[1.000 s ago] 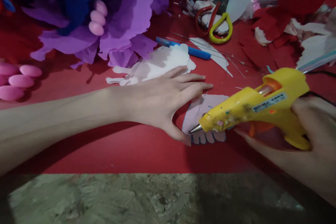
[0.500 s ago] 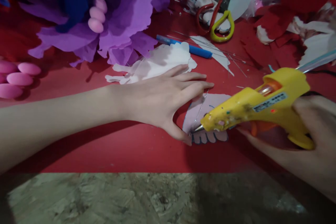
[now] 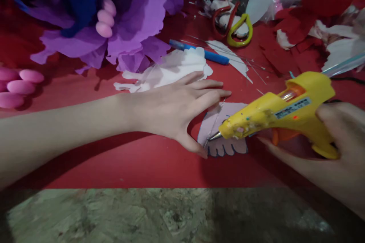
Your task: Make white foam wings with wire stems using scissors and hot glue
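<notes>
A yellow glue gun [image 3: 281, 114] with an orange trigger is gripped by my right hand [image 3: 335, 155], a finger stretched under the trigger. Its metal nozzle points down-left at a pale pink paper cutout [image 3: 225, 131] with a scalloped, blue-outlined lower edge, lying on the red table cover [image 3: 128, 159]. My left hand [image 3: 176, 108] lies flat with fingers stretched out. Its thumb tip and fingertips press the cutout's left and upper edges, and it grips nothing.
A big purple and blue paper flower [image 3: 114, 19] fills the back left. White paper cutouts [image 3: 173, 70], a blue pen [image 3: 205, 53], red and yellow scissors [image 3: 232, 24] and red paper scraps [image 3: 296, 26] lie behind. Pink oval pieces [image 3: 17, 87] sit at the left edge.
The glue gun has risen a little and its nozzle has shifted slightly along the cutout's left edge. My left hand stays pressed in place.
</notes>
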Demonstrator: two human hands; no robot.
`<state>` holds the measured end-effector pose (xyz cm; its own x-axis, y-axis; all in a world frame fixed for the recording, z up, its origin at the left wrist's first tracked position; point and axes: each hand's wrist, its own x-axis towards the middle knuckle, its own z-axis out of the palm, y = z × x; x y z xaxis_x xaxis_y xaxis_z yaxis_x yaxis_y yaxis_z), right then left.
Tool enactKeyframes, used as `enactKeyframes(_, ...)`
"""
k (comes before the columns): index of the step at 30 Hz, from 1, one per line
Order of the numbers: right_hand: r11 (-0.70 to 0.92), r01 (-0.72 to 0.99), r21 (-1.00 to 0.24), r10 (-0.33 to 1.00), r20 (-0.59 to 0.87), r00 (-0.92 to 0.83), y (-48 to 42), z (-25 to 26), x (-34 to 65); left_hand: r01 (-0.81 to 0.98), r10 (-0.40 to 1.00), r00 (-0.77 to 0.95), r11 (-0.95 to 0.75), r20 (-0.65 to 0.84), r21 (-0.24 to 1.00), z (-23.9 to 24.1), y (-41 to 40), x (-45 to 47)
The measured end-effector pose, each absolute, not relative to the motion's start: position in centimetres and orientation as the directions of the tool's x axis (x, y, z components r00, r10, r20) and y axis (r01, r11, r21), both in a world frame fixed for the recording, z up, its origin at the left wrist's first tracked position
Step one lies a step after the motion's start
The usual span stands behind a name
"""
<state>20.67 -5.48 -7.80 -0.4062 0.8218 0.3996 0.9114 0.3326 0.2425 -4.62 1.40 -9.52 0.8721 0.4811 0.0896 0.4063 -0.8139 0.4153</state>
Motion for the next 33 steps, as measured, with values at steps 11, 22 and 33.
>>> enactKeyframes(11, 0.288, 0.922, 0.259, 0.844, 0.385, -0.372, -5.4, -7.7, 20.3, 0.396, 0.464, 0.879, -0.839, 0.109, 0.373, -9.5, 1.5, -4.6)
enactKeyframes(22, 0.201, 0.936, 0.288, 0.865, 0.396, -0.308, -4.6, -7.6, 20.6, 0.376, 0.444, 0.888, -0.851, 0.120, 0.367, -9.7, 1.5, -4.6)
enactKeyframes(33, 0.214, 0.925, 0.313, 0.877, 0.355, -0.323, -4.9, -7.4, 20.6, 0.401, 0.476, 0.874, -0.820, 0.096, 0.409, -9.5, 1.5, -4.6)
